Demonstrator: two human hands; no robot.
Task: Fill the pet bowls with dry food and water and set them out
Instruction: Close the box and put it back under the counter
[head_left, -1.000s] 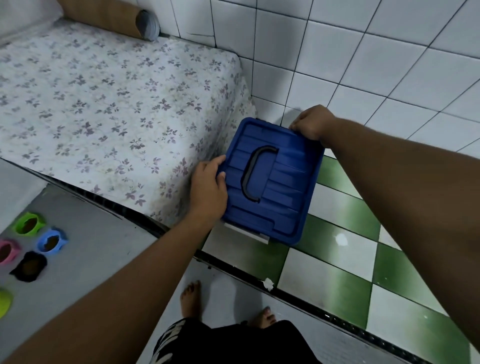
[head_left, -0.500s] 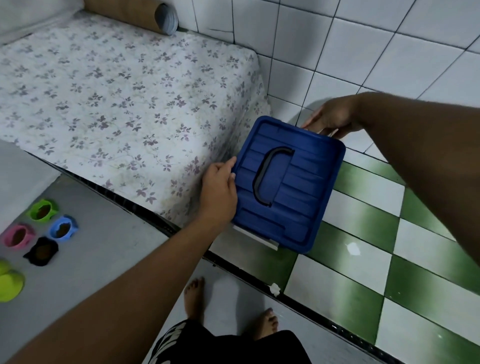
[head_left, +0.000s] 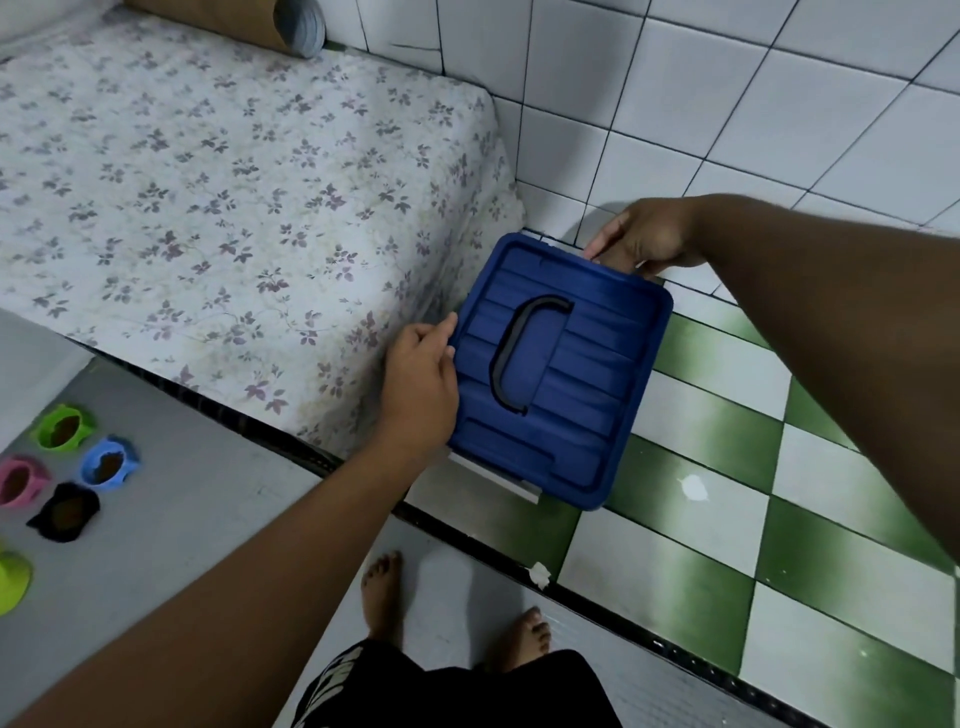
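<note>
Left hand (head_left: 421, 384) grips the left rim of the blue plastic storage box (head_left: 587, 374), thumb on the lid, fingers hidden beneath. Right hand (head_left: 644, 244) curls over the far rim. The box is above the green-and-white tiled floor (head_left: 727, 441), just right of the floral mattress (head_left: 234, 208); whether it touches the floor cannot be told. Near left are five cat-shaped plastic bowls (head_left: 106, 465). Four hold brown food; the yellow-green bowl (head_left: 10, 582) is cut off.

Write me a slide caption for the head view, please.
Left hand and right hand hold the blue box beside the mattress.
</note>
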